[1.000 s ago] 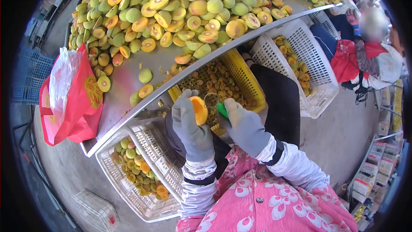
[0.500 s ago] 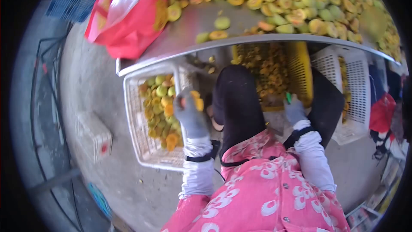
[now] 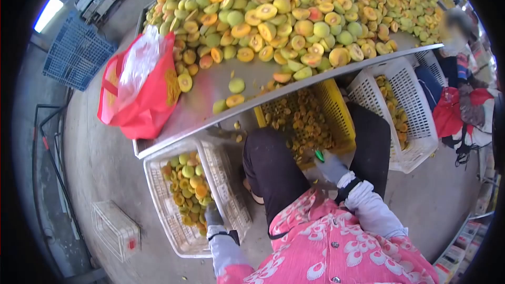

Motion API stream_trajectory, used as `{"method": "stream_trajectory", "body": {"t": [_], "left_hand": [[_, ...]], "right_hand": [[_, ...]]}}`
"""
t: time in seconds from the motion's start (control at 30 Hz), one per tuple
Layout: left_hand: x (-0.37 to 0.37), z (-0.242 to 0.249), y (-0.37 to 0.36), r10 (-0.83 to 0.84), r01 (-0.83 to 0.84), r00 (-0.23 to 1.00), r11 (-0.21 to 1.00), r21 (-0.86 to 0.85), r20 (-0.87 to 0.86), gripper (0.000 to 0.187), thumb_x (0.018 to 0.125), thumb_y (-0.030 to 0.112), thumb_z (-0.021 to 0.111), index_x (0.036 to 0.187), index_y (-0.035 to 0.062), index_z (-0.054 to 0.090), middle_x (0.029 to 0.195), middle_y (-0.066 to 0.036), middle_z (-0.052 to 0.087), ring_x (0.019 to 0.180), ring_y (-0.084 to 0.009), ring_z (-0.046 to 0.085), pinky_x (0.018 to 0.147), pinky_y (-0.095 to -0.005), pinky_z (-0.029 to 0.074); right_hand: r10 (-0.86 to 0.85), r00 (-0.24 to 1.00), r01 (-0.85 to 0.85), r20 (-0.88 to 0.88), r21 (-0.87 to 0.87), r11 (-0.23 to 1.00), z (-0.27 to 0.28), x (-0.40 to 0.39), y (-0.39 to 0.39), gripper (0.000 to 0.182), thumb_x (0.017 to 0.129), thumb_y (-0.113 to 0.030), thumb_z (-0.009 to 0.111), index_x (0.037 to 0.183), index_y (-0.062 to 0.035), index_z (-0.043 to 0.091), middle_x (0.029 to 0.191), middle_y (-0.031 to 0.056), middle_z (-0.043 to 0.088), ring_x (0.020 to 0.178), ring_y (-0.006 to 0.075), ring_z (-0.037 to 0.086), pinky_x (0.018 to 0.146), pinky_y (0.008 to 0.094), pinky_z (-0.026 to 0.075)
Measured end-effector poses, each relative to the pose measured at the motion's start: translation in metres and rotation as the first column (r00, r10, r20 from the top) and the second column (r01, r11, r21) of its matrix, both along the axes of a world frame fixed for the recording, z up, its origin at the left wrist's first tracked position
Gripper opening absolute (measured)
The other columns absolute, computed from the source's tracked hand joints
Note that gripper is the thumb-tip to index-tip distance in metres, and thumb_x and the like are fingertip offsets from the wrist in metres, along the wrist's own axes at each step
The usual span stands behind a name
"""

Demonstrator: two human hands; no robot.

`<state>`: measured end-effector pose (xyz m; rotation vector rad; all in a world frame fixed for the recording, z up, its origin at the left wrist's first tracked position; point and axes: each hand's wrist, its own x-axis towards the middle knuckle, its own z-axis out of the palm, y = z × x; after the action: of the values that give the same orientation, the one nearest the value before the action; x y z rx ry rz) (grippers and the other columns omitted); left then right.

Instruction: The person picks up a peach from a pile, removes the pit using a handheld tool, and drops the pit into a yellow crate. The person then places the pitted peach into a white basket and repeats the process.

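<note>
Left hand (image 3: pixel 213 215) has reached into the white crate (image 3: pixel 226 179), its grip unclear; right hand (image 3: pixel 332 168) grips a green handle (image 3: pixel 319 155).

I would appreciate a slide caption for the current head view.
Left hand at a white crate of fruit, right hand holding a green-handled tool, beside a metal table heaped with more.

Grey floor, bright windows (image 3: pixel 49 13) at upper left.
</note>
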<state>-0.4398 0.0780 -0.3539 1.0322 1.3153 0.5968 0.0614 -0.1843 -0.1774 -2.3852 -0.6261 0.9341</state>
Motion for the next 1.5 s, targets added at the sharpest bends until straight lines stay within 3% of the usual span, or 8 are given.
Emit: {"method": "stream_trajectory", "body": {"t": [0.2, 0.63, 0.77, 0.93, 1.03, 1.1, 1.17, 1.5], "left_hand": [[0.259, 0.324, 0.029, 0.108, -0.103, 0.994, 0.789, 0.605, 0.029, 0.025, 0.098, 0.017, 0.052, 0.093, -0.0028, 0.066, 0.084, -0.004, 0.067, 0.073, -0.0103, 0.059, 0.066, -0.0238, 0.048], [0.598, 0.268, 0.17, -0.141, 0.825, 0.507, 0.366, 0.431, -0.85, 0.039, 0.08, 0.028, 0.068, 0.103, -0.002, 0.061, 0.106, -0.024, 0.066, 0.102, -0.044, 0.062, 0.087, -0.047, 0.052], [0.561, 0.263, 0.173, -0.315, 0.541, 0.816, 0.118, 0.833, -0.485, 0.052, 0.08, 0.022, 0.069, 0.123, -0.0035, 0.058, 0.112, -0.022, 0.066, 0.096, -0.0339, 0.067, 0.086, -0.0419, 0.054], [0.485, 0.355, 0.043, -0.645, 0.527, 0.684, 0.76, 0.381, 0.341, 0.042, 0.09, 0.027, 0.063, 0.122, 0.0, 0.054, 0.1, -0.011, 0.064, 0.085, -0.0168, 0.066, 0.063, -0.028, 0.054], [0.464, 0.333, -0.007, -0.59, 0.327, 0.751, -0.059, 0.943, -0.297, 0.039, 0.094, 0.024, 0.059, 0.124, -0.0013, 0.054, 0.102, -0.01, 0.067, 0.086, -0.0178, 0.063, 0.071, -0.0288, 0.053], [0.459, 0.339, -0.044, -0.559, 0.461, 0.683, 0.829, 0.316, 0.471, 0.029, 0.099, 0.017, 0.049, 0.121, -0.0016, 0.052, 0.105, -0.012, 0.067, 0.088, -0.0199, 0.064, 0.077, -0.0302, 0.052], [0.451, 0.371, -0.076, -0.628, 0.449, 0.771, 0.416, 0.79, -0.108, 0.027, 0.104, 0.021, 0.041, 0.115, -0.0015, 0.051, 0.104, -0.013, 0.066, 0.089, -0.0213, 0.063, 0.078, -0.0308, 0.052], [0.447, 0.371, -0.114, -0.445, 0.293, 0.769, 0.883, 0.366, 0.459, 0.049, 0.107, 0.039, 0.03, 0.12, -0.0023, 0.052, 0.103, -0.017, 0.065, 0.088, -0.0206, 0.063, 0.076, -0.0297, 0.053]], "right_hand": [[-0.072, 0.989, 0.082, -0.132, 0.07, 0.994, 0.008, -0.001, 0.006, 0.041, 0.094, -0.043, 0.056, 0.108, -0.0044, 0.055, 0.076, 0.0244, 0.066, 0.07, 0.0427, 0.066, 0.062, 0.0503, 0.05], [-0.282, 0.752, 0.44, -0.596, 0.135, 0.888, 0.1, 0.04, 0.014, 0.025, 0.096, -0.027, 0.057, 0.107, -0.0053, 0.056, 0.07, 0.0016, 0.055, 0.059, 0.0121, 0.057, 0.055, 0.028, 0.048], [0.095, 0.755, -0.503, 0.649, 0.479, 0.719, 0.085, 0.051, 0.02, 0.031, 0.096, -0.031, 0.058, 0.116, -0.0074, 0.057, 0.071, 0.002, 0.058, 0.059, 0.0142, 0.058, 0.056, 0.0293, 0.048], [0.087, 0.83, 0.214, -0.551, 0.458, 0.863, 0.173, 0.038, 0.064, 0.028, 0.1, -0.034, 0.053, 0.114, -0.0105, 0.059, 0.067, 0.0027, 0.057, 0.055, 0.011, 0.057, 0.053, 0.0271, 0.046], [0.095, 0.878, 0.142, -0.468, 0.446, 0.884, 0.223, 0.026, 0.066, 0.026, 0.098, -0.034, 0.058, 0.1, -0.0086, 0.057, 0.066, 0.0026, 0.058, 0.053, 0.0108, 0.054, 0.05, 0.0303, 0.044], [-0.019, 1.0, 0.0, 0.024, 0.623, 0.782, 0.197, 0.007, 0.07, 0.025, 0.097, -0.03, 0.06, 0.095, -0.0061, 0.056, 0.061, 0.0096, 0.056, 0.049, 0.0225, 0.056, 0.048, 0.0367, 0.043], [-0.065, 0.995, -0.006, 0.081, 0.667, 0.745, 0.187, -0.005, 0.061, 0.022, 0.095, -0.025, 0.061, 0.091, -0.0042, 0.054, 0.064, 0.0198, 0.056, 0.057, 0.0386, 0.059, 0.051, 0.0436, 0.043], [-0.124, 0.976, 0.008, 0.178, 0.539, 0.842, 0.202, -0.027, 0.04, 0.024, 0.093, -0.025, 0.06, 0.099, -0.004, 0.05, 0.075, 0.0226, 0.063, 0.073, 0.043, 0.063, 0.061, 0.0498, 0.048]]}}
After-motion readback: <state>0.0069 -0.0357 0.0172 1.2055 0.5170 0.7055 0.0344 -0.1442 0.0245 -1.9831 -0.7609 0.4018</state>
